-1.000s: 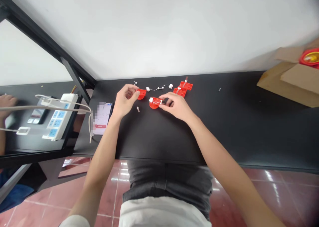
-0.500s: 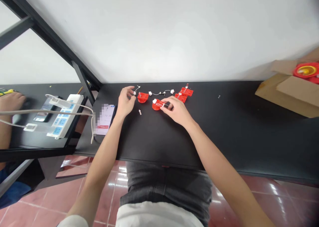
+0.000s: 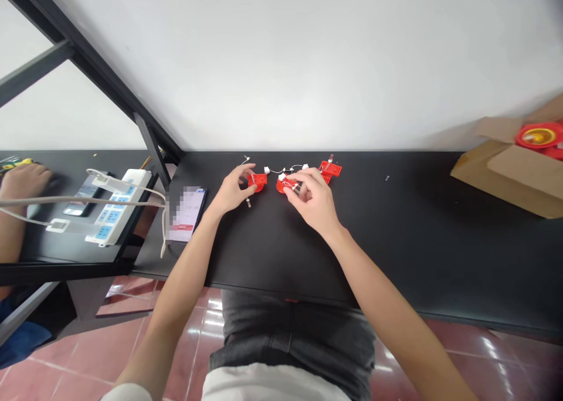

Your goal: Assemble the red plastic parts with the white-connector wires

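My left hand (image 3: pixel 235 190) curls around the left side of a small red plastic part (image 3: pixel 259 181), thumb in front and fingers behind, seemingly gripping it. A similar red plastic part (image 3: pixel 284 188), with a white star-shaped piece (image 3: pixel 282 177) and thin wires at its top, is pinched by my right hand (image 3: pixel 314 199). Behind them, a thin wire (image 3: pixel 277 171) links white pieces on the black table. Further red parts (image 3: pixel 331 168) lie behind my right fingers, partly hidden. A tiny pale piece (image 3: pixel 248 203) is just in front of my left thumb.
A phone (image 3: pixel 189 213) and a white power strip (image 3: pixel 118 207) with cables lie left, near a black metal frame (image 3: pixel 152 146). Another person's hand (image 3: pixel 26 181) is at far left. An open cardboard box (image 3: pixel 501 178) with red items stands right; a small grey piece (image 3: pixel 387 178) lies nearer.
My left hand has moved right and closed around the left red part. The right-hand part has shifted slightly right; the black object seen at my right fingers no longer shows.
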`<state>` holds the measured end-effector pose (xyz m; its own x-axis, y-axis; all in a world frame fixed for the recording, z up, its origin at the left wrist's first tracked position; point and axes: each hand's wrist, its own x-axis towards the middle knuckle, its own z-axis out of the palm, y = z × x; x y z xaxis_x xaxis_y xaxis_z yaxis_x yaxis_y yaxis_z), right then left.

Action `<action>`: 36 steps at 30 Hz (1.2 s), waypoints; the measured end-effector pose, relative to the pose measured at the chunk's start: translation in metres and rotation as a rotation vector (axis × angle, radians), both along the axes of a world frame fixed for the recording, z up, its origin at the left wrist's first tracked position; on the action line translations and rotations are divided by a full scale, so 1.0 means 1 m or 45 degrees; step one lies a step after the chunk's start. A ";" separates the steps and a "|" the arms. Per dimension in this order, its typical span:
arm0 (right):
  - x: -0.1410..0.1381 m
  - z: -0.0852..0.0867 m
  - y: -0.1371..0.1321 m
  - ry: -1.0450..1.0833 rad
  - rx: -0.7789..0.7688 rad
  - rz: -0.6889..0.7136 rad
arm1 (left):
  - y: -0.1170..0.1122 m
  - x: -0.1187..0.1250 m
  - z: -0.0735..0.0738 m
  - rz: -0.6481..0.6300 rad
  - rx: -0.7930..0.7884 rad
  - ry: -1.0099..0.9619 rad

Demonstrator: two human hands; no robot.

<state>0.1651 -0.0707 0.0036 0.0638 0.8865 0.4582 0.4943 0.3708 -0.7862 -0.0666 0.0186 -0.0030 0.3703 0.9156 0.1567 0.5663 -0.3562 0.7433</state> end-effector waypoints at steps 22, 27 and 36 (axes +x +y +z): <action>-0.003 -0.002 -0.005 -0.191 -0.593 0.434 | 0.006 -0.005 0.006 0.161 0.068 -0.302; -0.003 0.000 -0.006 -0.135 -0.644 0.521 | 0.014 -0.010 0.000 0.493 0.207 -0.204; -0.001 0.001 -0.006 -0.020 -0.658 0.583 | 0.005 -0.002 -0.003 0.215 0.174 -0.070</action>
<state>0.1643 -0.0762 0.0045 -0.3722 0.9276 -0.0327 0.3899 0.1242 -0.9124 -0.0687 0.0239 -0.0057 0.2007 0.9327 0.2995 0.5865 -0.3593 0.7259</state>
